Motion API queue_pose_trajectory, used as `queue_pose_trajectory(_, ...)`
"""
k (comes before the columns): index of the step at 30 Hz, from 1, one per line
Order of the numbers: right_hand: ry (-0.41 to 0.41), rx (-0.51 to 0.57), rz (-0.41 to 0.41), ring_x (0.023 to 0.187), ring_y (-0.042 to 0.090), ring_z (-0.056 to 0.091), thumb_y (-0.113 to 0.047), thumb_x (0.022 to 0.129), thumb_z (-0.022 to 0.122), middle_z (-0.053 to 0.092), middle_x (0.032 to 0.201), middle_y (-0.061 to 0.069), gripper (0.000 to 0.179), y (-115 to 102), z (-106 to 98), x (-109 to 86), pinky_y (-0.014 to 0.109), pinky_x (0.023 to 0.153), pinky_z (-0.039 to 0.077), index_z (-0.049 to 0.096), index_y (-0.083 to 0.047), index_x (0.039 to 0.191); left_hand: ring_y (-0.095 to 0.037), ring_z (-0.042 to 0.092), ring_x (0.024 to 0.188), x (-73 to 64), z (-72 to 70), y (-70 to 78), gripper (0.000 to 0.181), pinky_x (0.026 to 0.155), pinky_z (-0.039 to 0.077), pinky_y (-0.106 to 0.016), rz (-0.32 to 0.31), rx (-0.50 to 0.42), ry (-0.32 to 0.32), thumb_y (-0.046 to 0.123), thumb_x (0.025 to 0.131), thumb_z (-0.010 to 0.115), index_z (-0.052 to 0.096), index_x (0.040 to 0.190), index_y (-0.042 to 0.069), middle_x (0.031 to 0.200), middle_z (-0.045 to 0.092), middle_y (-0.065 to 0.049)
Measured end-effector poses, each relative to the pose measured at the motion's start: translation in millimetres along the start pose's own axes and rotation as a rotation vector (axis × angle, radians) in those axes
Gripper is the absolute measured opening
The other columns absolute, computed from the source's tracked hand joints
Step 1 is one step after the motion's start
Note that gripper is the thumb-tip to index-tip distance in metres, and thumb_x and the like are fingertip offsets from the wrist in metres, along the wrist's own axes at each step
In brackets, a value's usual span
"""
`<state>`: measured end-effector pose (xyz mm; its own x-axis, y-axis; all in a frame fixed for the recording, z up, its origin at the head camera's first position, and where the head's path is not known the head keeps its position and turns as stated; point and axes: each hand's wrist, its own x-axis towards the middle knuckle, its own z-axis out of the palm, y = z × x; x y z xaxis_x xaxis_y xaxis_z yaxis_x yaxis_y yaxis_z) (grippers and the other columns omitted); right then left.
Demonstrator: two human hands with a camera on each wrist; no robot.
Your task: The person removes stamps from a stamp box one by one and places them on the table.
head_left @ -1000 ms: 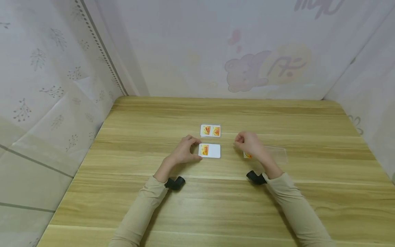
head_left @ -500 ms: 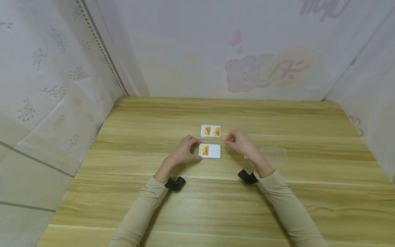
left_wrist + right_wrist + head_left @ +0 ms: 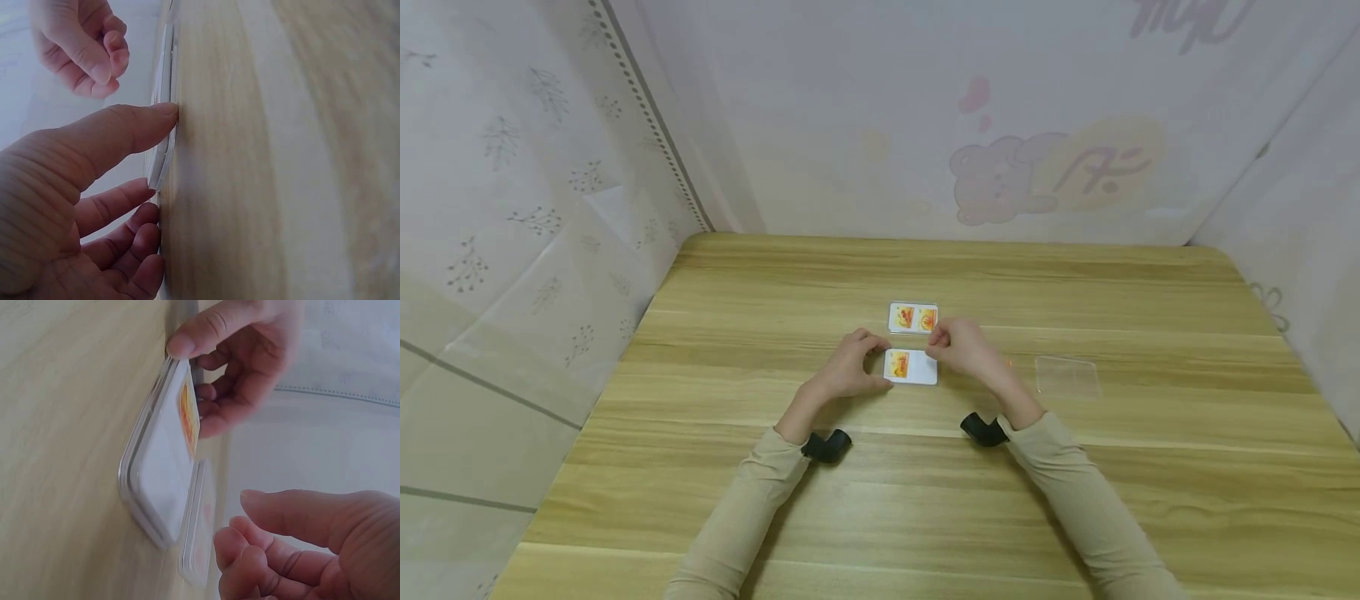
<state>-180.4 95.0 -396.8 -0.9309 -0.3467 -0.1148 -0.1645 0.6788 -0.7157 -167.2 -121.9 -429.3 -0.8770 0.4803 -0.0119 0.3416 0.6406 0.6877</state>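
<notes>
While the left hand (image 3: 847, 367) stays put, thumb and finger gripping the near card (image 3: 910, 367) by opposite long edges, the right hand (image 3: 964, 346) has come leftward across the bench (image 3: 737, 333) to the card's right end. That seems to bring the work to the card's blank half. Right fingers curled in, nothing visible between them and the thumb; wrist views show them clear of the card.

Near card lies flat at mid-bench: rounded corners, yellow-orange picture on the left half, plain white on the right, clear layered edge seen from the right wrist. Just beyond it, the far card (image 3: 913, 317) carries two pictures. Clear plastic piece (image 3: 1067, 377) lies off to the right; an orange bit (image 3: 1011, 363) peeks past the right forearm, mostly hidden.
</notes>
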Motion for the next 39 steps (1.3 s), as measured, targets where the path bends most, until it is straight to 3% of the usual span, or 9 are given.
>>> queue_pose_trajectory(18, -0.022, -0.06, -0.05, 0.071, 0.018, 0.056, -0.001, 0.079, 0.07, 0.062, 0.075, 0.008, 0.006, -12, 16, 13.6, 0.026, 0.065, 0.047, 0.066, 0.002, 0.082, -0.029, 0.047, 0.107, 0.2, -1.1, 0.4, 0.055, 0.094, 0.04, -0.042, 0.011, 0.008, -0.003, 0.015, 0.071, 0.081, 0.058, 0.118, -0.003, 0.113, 0.053, -0.015)
queue_pose_trajectory(30, -0.038, -0.091, -0.032, 0.067, 0.015, 0.052, -0.001, 0.078, 0.07, 0.06, 0.072, 0.006, 0.006, -18, 24, 21.7, 0.022, 0.06, 0.043, 0.065, 0.002, 0.08, -0.03, 0.047, 0.105, 1.7, -1.3, -0.2, 0.054, 0.093, 0.04, -0.043, 0.048, 0.004, 0.007, 0.014, 0.07, 0.081, 0.058, 0.115, -0.004, 0.111, 0.053, -0.016)
queue_pose_trajectory(39, -0.048, -0.133, -0.02, 0.067, 0.016, 0.05, 0.0, 0.075, 0.073, 0.056, 0.071, 0.005, 0.01, -19, 30, 27.5, 0.022, 0.058, 0.04, 0.064, 0.001, 0.079, -0.029, 0.048, 0.105, 0.7, -1.7, 0.1, 0.054, 0.094, 0.04, -0.042, 0.039, 0.011, 0.007, 0.014, 0.07, 0.081, 0.058, 0.115, -0.004, 0.111, 0.053, -0.015)
